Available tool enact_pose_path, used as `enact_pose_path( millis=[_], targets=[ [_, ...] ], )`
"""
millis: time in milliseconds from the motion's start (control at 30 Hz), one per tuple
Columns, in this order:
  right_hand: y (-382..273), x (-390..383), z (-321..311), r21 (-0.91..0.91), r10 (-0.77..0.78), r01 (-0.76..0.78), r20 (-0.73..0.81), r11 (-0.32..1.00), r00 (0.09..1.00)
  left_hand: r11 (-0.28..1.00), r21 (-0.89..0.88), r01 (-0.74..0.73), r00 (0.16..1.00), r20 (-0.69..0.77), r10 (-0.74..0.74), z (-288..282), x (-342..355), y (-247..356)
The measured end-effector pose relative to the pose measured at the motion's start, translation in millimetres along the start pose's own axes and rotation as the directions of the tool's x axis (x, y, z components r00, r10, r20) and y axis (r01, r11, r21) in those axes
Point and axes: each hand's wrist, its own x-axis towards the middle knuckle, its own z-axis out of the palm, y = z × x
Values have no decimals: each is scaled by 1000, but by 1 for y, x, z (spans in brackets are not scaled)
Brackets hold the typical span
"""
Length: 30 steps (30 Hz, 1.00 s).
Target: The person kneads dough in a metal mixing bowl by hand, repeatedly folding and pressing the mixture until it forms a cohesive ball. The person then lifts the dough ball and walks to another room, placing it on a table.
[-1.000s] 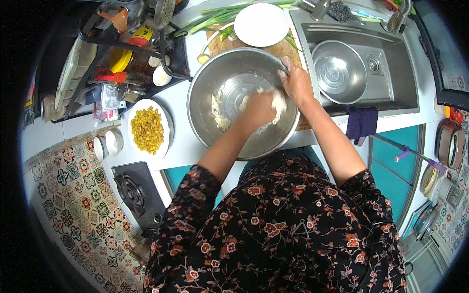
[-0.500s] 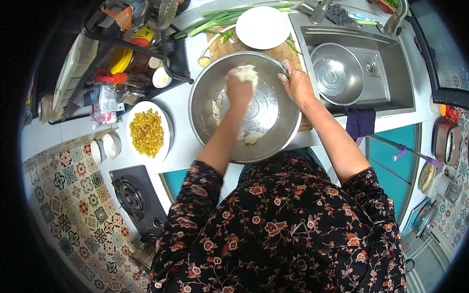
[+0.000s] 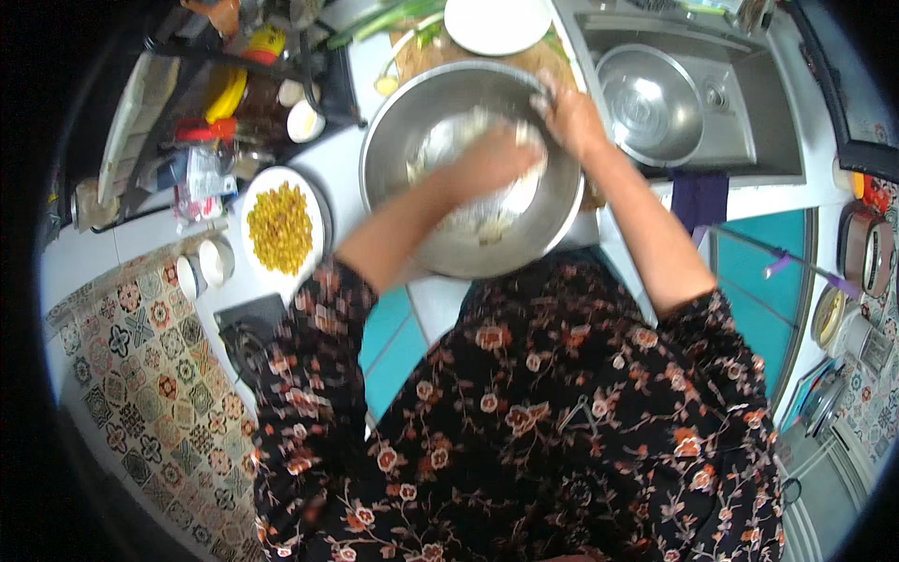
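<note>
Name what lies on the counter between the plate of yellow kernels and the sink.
The steel mixing bowl, with both hands at it; the head view shows this.

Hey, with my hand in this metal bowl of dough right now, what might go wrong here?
1. The steel mixing bowl seems to sit near the counter's front edge; hard kneading by the left hand might slide it, though the right hand grips its rim.
2. The plate of yellow kernels lies close beside the left forearm; a swing could knock it.
</note>
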Motion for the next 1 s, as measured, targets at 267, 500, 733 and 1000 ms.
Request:
enact_pose_path(
  millis=[267, 500, 733, 1000],
  targets=[
    [14, 5, 10, 17, -34, 34, -31, 999, 999, 871, 183, 456, 862, 153, -483, -33, -49, -46],
    [8, 3, 7, -27, -55, 53, -55, 998, 997, 814, 40, 579, 731, 417, -541, -26, -110, -24],
    [-6, 2, -9, 155, -76, 82, -43, 984, 996, 662, -115, 741, 659, 314, -684, 10, -103, 20],
    [3, 6, 0, 155, -122, 124, -21, 980, 992, 637, -202, 744, 642, -48, -766, 50, -60, 48]
  ],
)
